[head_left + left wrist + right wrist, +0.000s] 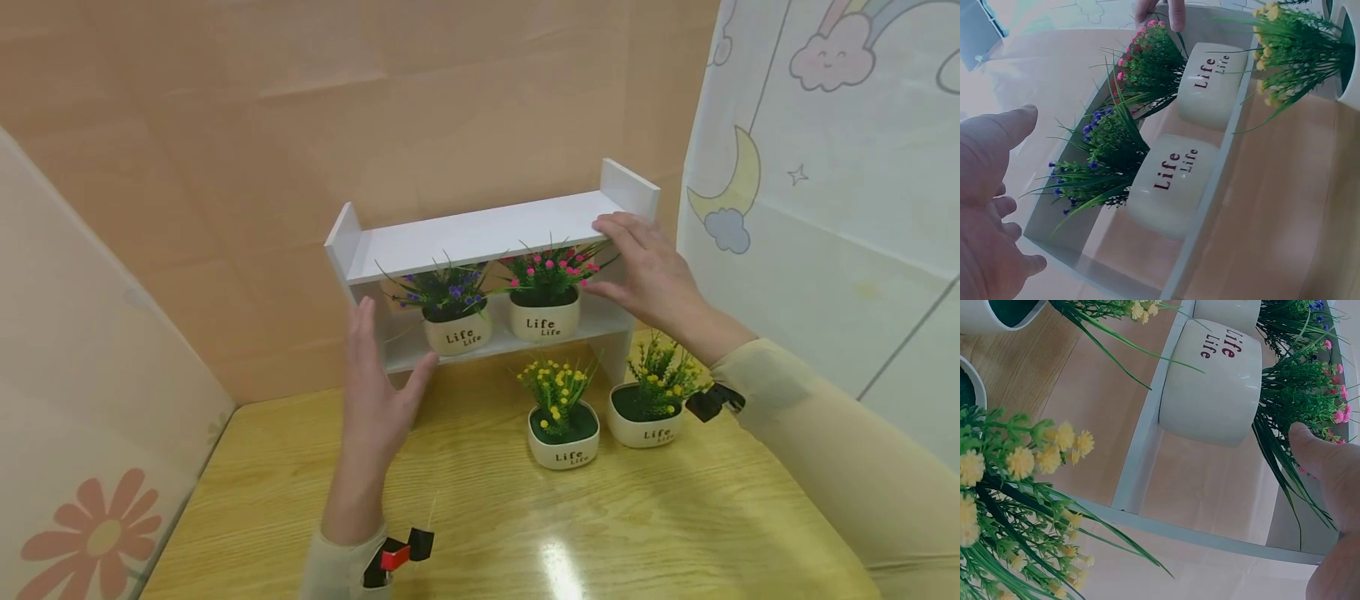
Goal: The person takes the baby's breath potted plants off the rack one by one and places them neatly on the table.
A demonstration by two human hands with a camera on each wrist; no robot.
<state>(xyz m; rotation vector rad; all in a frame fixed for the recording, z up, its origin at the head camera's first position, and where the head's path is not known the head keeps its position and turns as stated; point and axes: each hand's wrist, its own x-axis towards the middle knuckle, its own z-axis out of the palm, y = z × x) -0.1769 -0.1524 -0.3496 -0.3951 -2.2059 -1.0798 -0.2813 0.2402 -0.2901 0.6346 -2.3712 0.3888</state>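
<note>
A small white two-tier shelf (480,231) stands on the table. On its lower board sit a pot of purple flowers (456,321) at left and a pot of pink flowers (543,308) at right, both marked "Life". My left hand (378,408) is beside the shelf's left end, fingers straight and thumb spread, holding nothing. The right hand (648,271) has its fingertips at the top board's right front edge. Its thumb (1313,450) is by the pink flowers, and the hand looks relaxed rather than gripping.
Two pots of yellow flowers, one nearer the middle (564,437) and one at the right (647,414), stand on the wooden table (465,517) in front of the shelf's right half. A brown backdrop (225,167) hangs behind, with a patterned white sheet (825,208) at right.
</note>
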